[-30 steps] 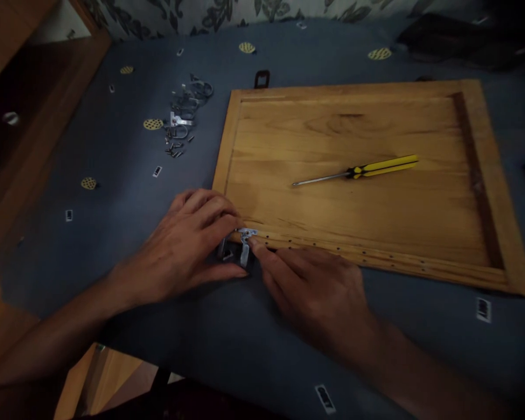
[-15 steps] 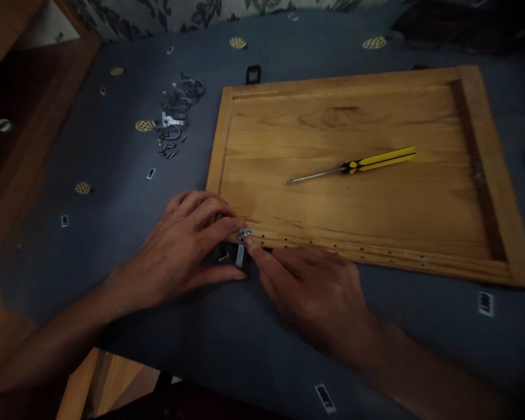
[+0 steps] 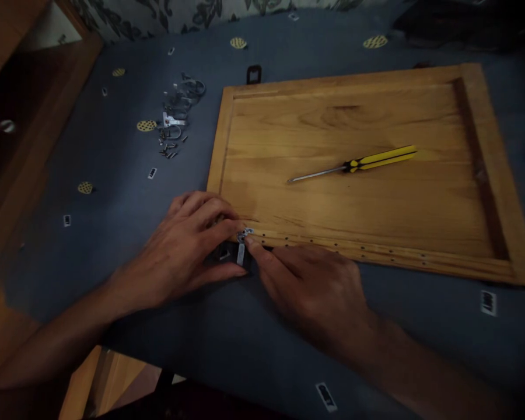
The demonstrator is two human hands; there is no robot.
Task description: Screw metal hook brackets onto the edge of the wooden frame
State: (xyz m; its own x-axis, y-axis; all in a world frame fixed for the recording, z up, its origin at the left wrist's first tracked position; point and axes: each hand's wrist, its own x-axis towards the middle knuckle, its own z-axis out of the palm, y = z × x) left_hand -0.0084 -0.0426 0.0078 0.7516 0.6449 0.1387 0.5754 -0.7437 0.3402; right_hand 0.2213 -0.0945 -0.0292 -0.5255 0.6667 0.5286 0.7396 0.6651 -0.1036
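A small silvery metal bracket [image 3: 241, 253], with holes in its plate, sits on the near left corner of a framed wooden panel [image 3: 315, 213]. My left hand [image 3: 179, 248] closes round it, index finger on the plate and thumb at its lower end. The tip of my right hand's [image 3: 315, 286] index finger touches the plate from the right. Its other fingers are curled under, and whatever they may hold is hidden. Across the panel lies a yellow and black screwdriver [image 3: 367, 160], its shaft pointing left.
Several metal brackets [image 3: 175, 105] and small loose screws [image 3: 168, 150] lie left of the panel on a blue patterned cloth [image 3: 126, 233]. A dark ring-shaped piece [image 3: 254, 74] touches the panel's far edge. Wooden furniture [image 3: 61, 99] stands at the left. Small holes line the panel's near edge.
The view has shifted very slightly. Both hands keep their places at the bracket, and the bracket's plate has tilted a little under the fingertips.
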